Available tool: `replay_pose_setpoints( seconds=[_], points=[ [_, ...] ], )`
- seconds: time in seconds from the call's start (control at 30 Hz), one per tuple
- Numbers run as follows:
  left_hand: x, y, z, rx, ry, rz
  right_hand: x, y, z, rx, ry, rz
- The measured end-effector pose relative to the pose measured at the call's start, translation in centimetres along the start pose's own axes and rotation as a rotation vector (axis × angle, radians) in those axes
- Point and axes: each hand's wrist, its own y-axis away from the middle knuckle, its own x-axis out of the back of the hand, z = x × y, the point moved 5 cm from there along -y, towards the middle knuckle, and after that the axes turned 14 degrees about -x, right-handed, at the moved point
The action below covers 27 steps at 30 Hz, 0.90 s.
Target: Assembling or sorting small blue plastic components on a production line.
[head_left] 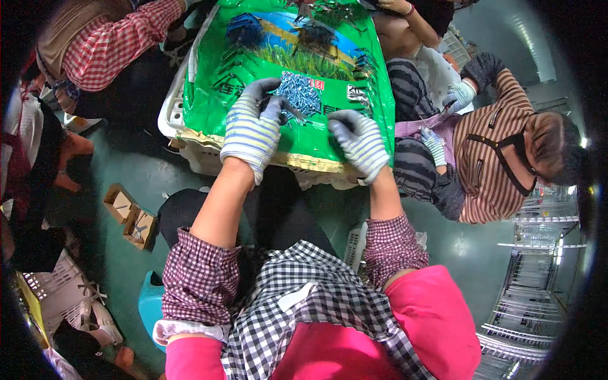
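A heap of small blue-silver screws [299, 95] lies on a green printed plastic sack [329, 140] in front of me. My left hand [252, 126], in a striped work glove with grey fingertips, is at the heap's left edge. Its thumb and fingers close on a small dark flat piece [292, 113] that sticks out over the screws. To the right of the heap, my right hand [360, 140] wears a matching glove. Its fingers are curled together low over the sack, and whatever may be between the fingertips is hidden.
The sack covers a white plastic crate [172, 114]. Dark small parts [332, 16] lie at its far end. Gloved co-worker in brown stripes [491, 136] sits at right; another person in a red-checked sleeve [117, 47] is at left. A small cardboard box [139, 228] and a teal stool [151, 304] stand on the floor.
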Motion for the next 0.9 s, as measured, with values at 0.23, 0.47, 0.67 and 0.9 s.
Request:
replay_pose_setpoints(
  seconds=[0.23, 0.47, 0.67, 0.9],
  points=[
    [0.2, 0.3, -0.8, 0.047, -0.061, 0.02, -3.3, -1.4, -1.1, -0.044, 0.472, -0.018],
    [0.0, -0.1, -1.5, 0.121, -0.004, -0.042, -3.7, -2.6, -1.0, -0.158, 0.505, -0.054],
    [-0.2, -0.1, -1.6, 0.101, -0.118, -0.14, -4.2, -3.3, -1.1, -0.083, 0.459, -0.083],
    [-0.3, 0.4, -1.4, 0.219, 0.012, -0.178, -3.5, -0.8, -1.0, -0.188, -0.365, -0.101]
  ],
)
